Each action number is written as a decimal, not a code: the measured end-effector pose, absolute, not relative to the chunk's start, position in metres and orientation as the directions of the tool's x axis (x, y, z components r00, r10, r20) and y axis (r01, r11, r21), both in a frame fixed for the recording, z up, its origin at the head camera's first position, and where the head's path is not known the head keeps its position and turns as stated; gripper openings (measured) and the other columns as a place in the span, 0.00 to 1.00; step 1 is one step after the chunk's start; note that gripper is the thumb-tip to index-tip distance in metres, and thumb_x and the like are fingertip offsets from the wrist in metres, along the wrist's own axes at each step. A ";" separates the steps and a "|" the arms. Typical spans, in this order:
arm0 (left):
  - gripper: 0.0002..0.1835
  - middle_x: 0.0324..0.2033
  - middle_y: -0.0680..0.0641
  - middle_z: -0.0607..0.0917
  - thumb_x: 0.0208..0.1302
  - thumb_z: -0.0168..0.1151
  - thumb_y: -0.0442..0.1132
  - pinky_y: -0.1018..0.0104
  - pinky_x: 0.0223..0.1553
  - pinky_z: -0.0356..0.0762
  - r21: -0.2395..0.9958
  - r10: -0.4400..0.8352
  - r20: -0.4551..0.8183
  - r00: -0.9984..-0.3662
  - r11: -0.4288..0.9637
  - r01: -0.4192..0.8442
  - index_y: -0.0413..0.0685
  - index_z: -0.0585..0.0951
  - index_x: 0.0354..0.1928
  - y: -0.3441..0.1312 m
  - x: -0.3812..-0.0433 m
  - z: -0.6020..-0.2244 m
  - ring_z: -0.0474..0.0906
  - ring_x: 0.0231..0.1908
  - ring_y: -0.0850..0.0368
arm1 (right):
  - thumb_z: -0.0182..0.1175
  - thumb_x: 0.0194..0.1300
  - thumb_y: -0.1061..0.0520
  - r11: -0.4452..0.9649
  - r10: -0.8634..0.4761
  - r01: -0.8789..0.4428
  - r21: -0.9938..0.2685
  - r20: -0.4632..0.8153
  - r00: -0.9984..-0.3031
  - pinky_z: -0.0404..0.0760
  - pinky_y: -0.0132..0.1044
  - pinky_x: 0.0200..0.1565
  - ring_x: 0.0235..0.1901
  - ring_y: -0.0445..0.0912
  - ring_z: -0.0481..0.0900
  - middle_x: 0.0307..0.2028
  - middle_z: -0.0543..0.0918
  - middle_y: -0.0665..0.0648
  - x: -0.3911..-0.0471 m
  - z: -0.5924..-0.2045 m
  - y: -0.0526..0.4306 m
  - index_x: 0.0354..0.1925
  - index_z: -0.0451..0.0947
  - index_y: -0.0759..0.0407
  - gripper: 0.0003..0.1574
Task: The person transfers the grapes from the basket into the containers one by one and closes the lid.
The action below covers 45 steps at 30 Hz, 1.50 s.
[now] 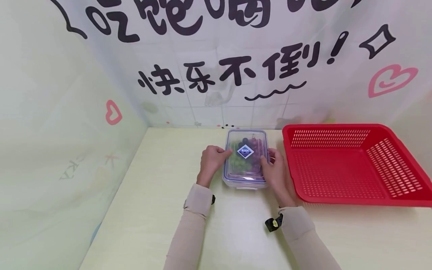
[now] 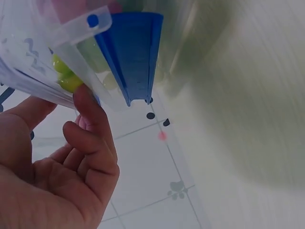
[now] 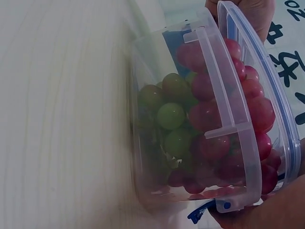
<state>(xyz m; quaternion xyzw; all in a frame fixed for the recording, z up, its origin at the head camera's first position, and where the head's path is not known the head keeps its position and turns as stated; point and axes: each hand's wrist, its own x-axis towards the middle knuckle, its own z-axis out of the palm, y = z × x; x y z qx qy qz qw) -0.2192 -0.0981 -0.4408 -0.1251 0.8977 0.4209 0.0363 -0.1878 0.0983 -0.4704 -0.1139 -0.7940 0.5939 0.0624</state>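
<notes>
A clear plastic food container (image 1: 245, 184) full of green, red and dark grapes (image 3: 206, 114) stands on the table. Its clear lid (image 1: 245, 167) has a blue seal line and a blue diamond label, and lies over the top. In the right wrist view a gap with grapes in it shows between lid and rim. My left hand (image 1: 212, 161) pinches the lid's left edge between thumb and fingers. On the opposite edge my right hand (image 1: 275, 170) grips the lid, its fingers partly hidden. Blue side latches (image 2: 133, 55) hang unfastened.
A red perforated plastic basket (image 1: 337, 176) stands close to the right of the container. Behind the table (image 1: 162, 210) hangs a printed white backdrop (image 1: 189, 108) with black characters, and another pale sheet (image 1: 60, 131) closes off the left side.
</notes>
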 end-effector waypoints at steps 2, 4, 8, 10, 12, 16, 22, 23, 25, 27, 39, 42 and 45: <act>0.21 0.16 0.54 0.76 0.60 0.68 0.56 0.68 0.17 0.59 0.734 -0.180 -0.174 -0.968 0.632 -0.250 0.48 0.81 0.19 -0.099 -0.219 -0.439 0.67 0.17 0.60 | 0.54 0.72 0.61 0.255 0.255 0.116 -0.960 -0.049 -0.966 0.71 0.52 0.63 0.60 0.60 0.72 0.60 0.72 0.68 -0.188 -0.470 0.098 0.64 0.67 0.67 0.25; 0.25 0.11 0.56 0.68 0.62 0.67 0.57 0.69 0.16 0.53 0.720 -0.164 -0.183 -0.969 0.649 -0.246 0.50 0.75 0.14 -0.100 -0.219 -0.438 0.60 0.14 0.61 | 0.53 0.72 0.61 0.239 0.251 0.128 -0.963 -0.066 -0.966 0.70 0.52 0.64 0.62 0.60 0.71 0.62 0.71 0.67 -0.189 -0.470 0.097 0.64 0.66 0.67 0.25; 0.28 0.10 0.56 0.64 0.64 0.64 0.58 0.69 0.16 0.52 0.677 -0.129 -0.182 -0.975 0.702 -0.219 0.52 0.70 0.12 -0.101 -0.218 -0.436 0.58 0.14 0.62 | 0.51 0.73 0.60 0.187 0.237 0.153 -0.970 -0.106 -0.966 0.69 0.51 0.66 0.66 0.60 0.69 0.65 0.68 0.66 -0.189 -0.470 0.096 0.64 0.63 0.67 0.24; 0.27 0.11 0.56 0.65 0.64 0.64 0.58 0.69 0.16 0.53 0.657 -0.117 -0.182 -0.976 0.724 -0.209 0.52 0.70 0.13 -0.101 -0.218 -0.435 0.59 0.14 0.61 | 0.50 0.72 0.60 0.160 0.234 0.159 -0.974 -0.119 -0.965 0.69 0.51 0.66 0.67 0.59 0.68 0.66 0.68 0.66 -0.189 -0.471 0.096 0.63 0.62 0.67 0.24; 0.27 0.11 0.55 0.65 0.64 0.63 0.58 0.68 0.17 0.53 0.649 -0.105 -0.193 -0.976 0.732 -0.207 0.51 0.71 0.13 -0.102 -0.219 -0.435 0.60 0.15 0.60 | 0.49 0.72 0.61 0.145 0.236 0.159 -0.977 -0.122 -0.964 0.69 0.51 0.66 0.66 0.58 0.69 0.65 0.68 0.66 -0.190 -0.472 0.096 0.62 0.62 0.67 0.23; 0.25 0.13 0.54 0.70 0.65 0.63 0.58 0.68 0.19 0.61 0.686 -0.090 -0.245 -0.965 0.688 -0.238 0.49 0.76 0.17 -0.103 -0.221 -0.436 0.66 0.16 0.60 | 0.49 0.70 0.61 0.151 0.246 0.157 -0.976 -0.116 -0.962 0.70 0.49 0.63 0.60 0.56 0.70 0.61 0.70 0.66 -0.192 -0.473 0.096 0.60 0.62 0.67 0.22; 0.21 0.24 0.50 0.76 0.65 0.65 0.55 0.57 0.35 0.81 0.768 -0.052 -0.345 -0.937 0.558 -0.313 0.43 0.81 0.30 -0.108 -0.226 -0.442 0.76 0.23 0.56 | 0.51 0.74 0.58 0.203 0.232 0.158 -0.966 -0.109 -0.967 0.72 0.48 0.61 0.57 0.56 0.72 0.59 0.73 0.65 -0.195 -0.477 0.100 0.60 0.64 0.65 0.20; 0.21 0.27 0.49 0.77 0.65 0.65 0.55 0.56 0.38 0.81 0.774 -0.046 -0.360 -0.932 0.544 -0.326 0.41 0.81 0.33 -0.108 -0.227 -0.443 0.76 0.25 0.56 | 0.52 0.74 0.58 0.208 0.226 0.156 -0.965 -0.108 -0.968 0.73 0.48 0.61 0.58 0.56 0.73 0.59 0.73 0.65 -0.195 -0.477 0.101 0.60 0.64 0.66 0.21; 0.22 0.32 0.47 0.79 0.66 0.65 0.54 0.56 0.38 0.82 0.784 -0.033 -0.381 -0.924 0.518 -0.342 0.39 0.81 0.40 -0.109 -0.229 -0.444 0.76 0.27 0.56 | 0.53 0.75 0.57 0.225 0.218 0.163 -0.961 -0.113 -0.969 0.73 0.49 0.62 0.59 0.57 0.73 0.60 0.73 0.65 -0.196 -0.477 0.103 0.60 0.64 0.65 0.21; 0.24 0.38 0.44 0.82 0.66 0.65 0.54 0.59 0.36 0.82 0.794 -0.017 -0.389 -0.921 0.501 -0.344 0.39 0.79 0.51 -0.109 -0.231 -0.445 0.78 0.30 0.56 | 0.53 0.75 0.56 0.225 0.211 0.175 -0.958 -0.128 -0.969 0.73 0.49 0.62 0.60 0.57 0.73 0.61 0.73 0.64 -0.196 -0.477 0.104 0.60 0.64 0.64 0.20; 0.37 0.56 0.41 0.80 0.69 0.61 0.53 0.62 0.39 0.81 0.807 0.067 -0.411 -0.909 0.490 -0.329 0.60 0.60 0.77 -0.105 -0.235 -0.449 0.81 0.43 0.52 | 0.53 0.75 0.55 0.166 0.163 0.232 -0.958 -0.206 -0.965 0.71 0.48 0.64 0.66 0.56 0.70 0.68 0.67 0.62 -0.199 -0.478 0.111 0.65 0.60 0.60 0.25; 0.38 0.57 0.41 0.79 0.70 0.60 0.54 0.60 0.43 0.81 0.798 0.070 -0.413 -0.908 0.508 -0.324 0.59 0.58 0.77 -0.104 -0.235 -0.448 0.81 0.48 0.49 | 0.53 0.75 0.56 0.141 0.151 0.217 -0.966 -0.196 -0.969 0.71 0.48 0.64 0.66 0.56 0.70 0.68 0.67 0.64 -0.200 -0.478 0.112 0.66 0.60 0.61 0.26; 0.38 0.58 0.40 0.78 0.70 0.59 0.54 0.59 0.45 0.81 0.792 0.073 -0.413 -0.908 0.521 -0.319 0.59 0.57 0.78 -0.103 -0.236 -0.449 0.80 0.51 0.48 | 0.54 0.75 0.57 0.113 0.147 0.205 -0.972 -0.188 -0.971 0.71 0.48 0.64 0.66 0.57 0.70 0.68 0.68 0.65 -0.201 -0.479 0.113 0.68 0.59 0.63 0.29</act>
